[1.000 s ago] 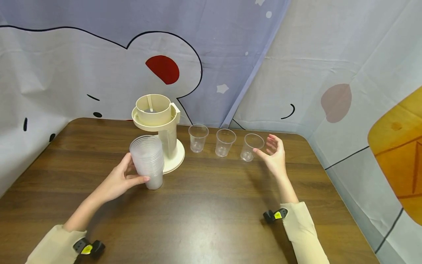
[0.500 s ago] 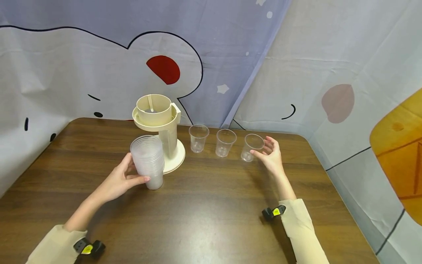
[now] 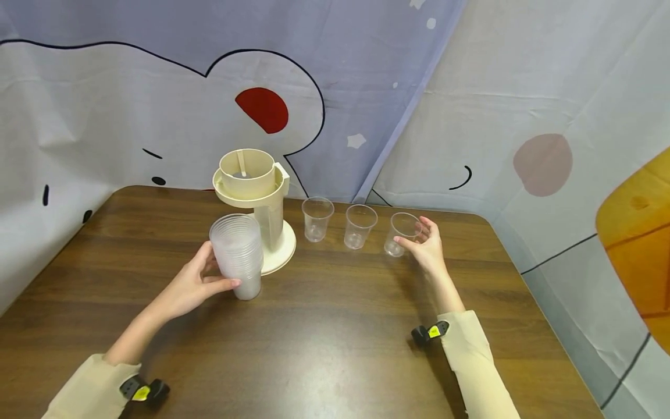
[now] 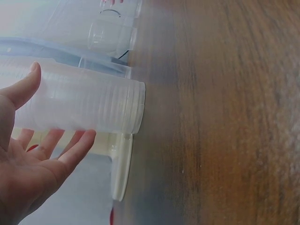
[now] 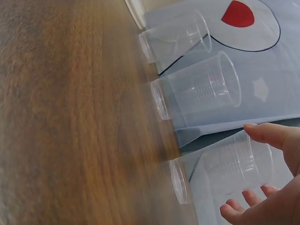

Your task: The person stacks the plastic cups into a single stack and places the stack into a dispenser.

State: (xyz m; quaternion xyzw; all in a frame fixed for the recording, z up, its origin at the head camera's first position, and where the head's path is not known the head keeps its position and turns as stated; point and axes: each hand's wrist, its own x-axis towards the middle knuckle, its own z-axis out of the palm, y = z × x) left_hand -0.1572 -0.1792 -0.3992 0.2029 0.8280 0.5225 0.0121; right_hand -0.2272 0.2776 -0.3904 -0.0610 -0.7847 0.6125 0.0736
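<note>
A tall stack of nested clear plastic cups [image 3: 241, 253] stands upright on the table. My left hand [image 3: 191, 285] holds its side, thumb in front and fingers behind; the left wrist view shows the fingertips [image 4: 86, 137] against the stack. Three single clear cups stand in a row to the right. Around the rightmost cup [image 3: 396, 241] is my right hand [image 3: 430, 247], thumb and curled fingers at opposite sides near the rim. How firmly it grips is hard to tell. The middle cup [image 3: 357, 233] and left cup [image 3: 316, 224] stand apart from both hands.
Behind the stack, a cream plastic cup-holder stand [image 3: 269, 218] has a ring-shaped top and a round base. The brown wooden table [image 3: 314, 343] ends at a patterned cloth backdrop [image 3: 387, 105].
My right hand has moved left and inward, so its thumb and fingers now come around the rightmost cup. My left hand and the stack stay in place; the view has shifted slightly.
</note>
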